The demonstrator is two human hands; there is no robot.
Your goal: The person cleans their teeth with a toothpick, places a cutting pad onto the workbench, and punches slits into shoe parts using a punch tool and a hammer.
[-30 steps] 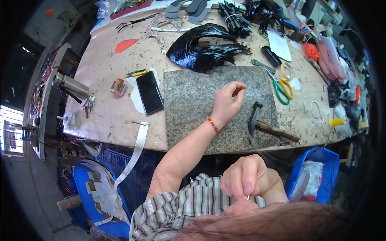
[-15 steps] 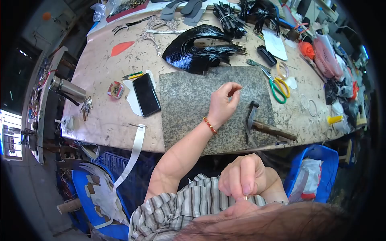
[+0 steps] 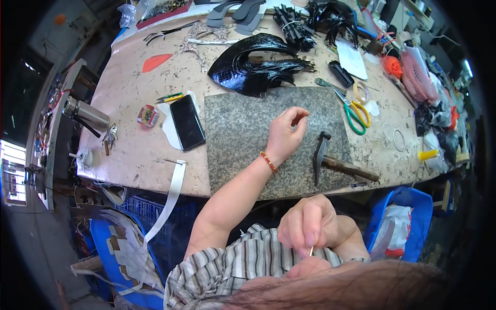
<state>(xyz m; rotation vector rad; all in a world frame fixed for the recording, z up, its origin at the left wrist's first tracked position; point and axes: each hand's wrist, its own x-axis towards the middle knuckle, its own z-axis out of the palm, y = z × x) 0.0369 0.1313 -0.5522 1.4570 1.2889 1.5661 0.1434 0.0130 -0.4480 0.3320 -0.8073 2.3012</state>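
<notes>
My left hand (image 3: 287, 132), with a beaded bracelet (image 3: 269, 162) at the wrist, rests over the grey speckled slab (image 3: 237, 139). Its fingers are curled, thumb and fingertips close together; whatever they hold is too small to name. Close to my face, my right hand (image 3: 309, 223) pinches a thin pale stick (image 3: 311, 251), its lower end near the mouth. A hammer (image 3: 351, 169) with a wooden handle lies on the slab to the right of my left hand. Beyond the slab sits a glossy black curved piece (image 3: 243, 67) with strips fanning out.
Left of the slab lie a phone (image 3: 187, 122), yellow snips (image 3: 170, 98), a small box (image 3: 148, 116), keys (image 3: 111, 135) and a steel flask (image 3: 87, 114). Green-and-yellow scissors (image 3: 356, 114) and tape (image 3: 361, 93) lie right. Blue bins (image 3: 421, 222) stand below the table edge.
My right hand has shifted slightly up and left, and more of the thin stick shows below its fingertips. My left hand keeps its pose. The whole view has shifted a little.
</notes>
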